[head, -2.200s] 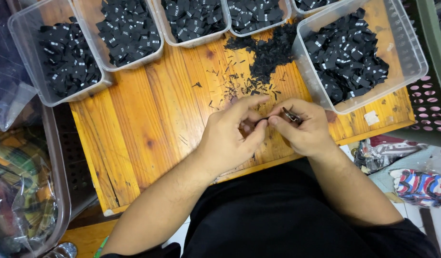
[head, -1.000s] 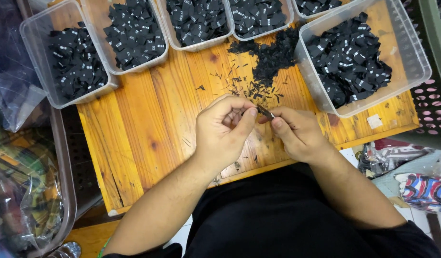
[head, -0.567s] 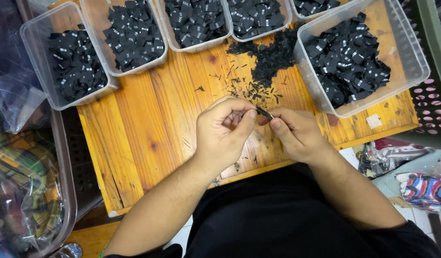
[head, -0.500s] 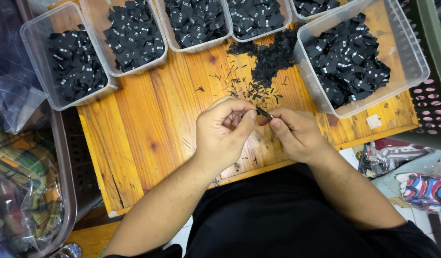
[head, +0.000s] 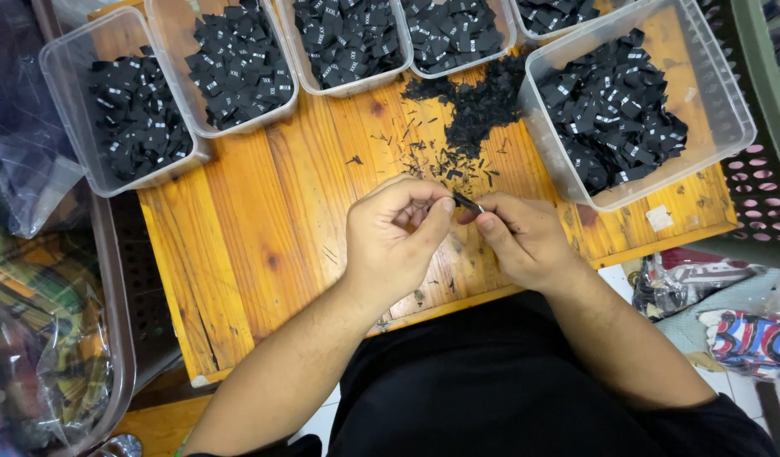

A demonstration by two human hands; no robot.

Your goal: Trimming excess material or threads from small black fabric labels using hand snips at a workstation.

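My left hand [head: 394, 241] and my right hand [head: 525, 241] meet over the middle of a wooden board [head: 255, 228]. Between their fingertips they pinch a small black fabric label [head: 468, 203]; a thin dark tool may lie in the right hand, but the fingers hide it. Just beyond the hands lies a heap of black trimmings [head: 479, 106] on the board. A large clear tub [head: 720, 110] full of black labels stands to the right of the hands.
Several clear tubs of black labels line the board's far edge, among them one at far left [head: 64, 101] and one beside it [head: 174, 76]. Plastic-bagged fabric [head: 35, 338] lies left. A pink perforated basket [head: 766, 195] and a striped cloth [head: 754, 343] sit right.
Both hands have shifted slightly left and come closer together at the fingertips since the earliest frame. Over the last second they have held almost still.
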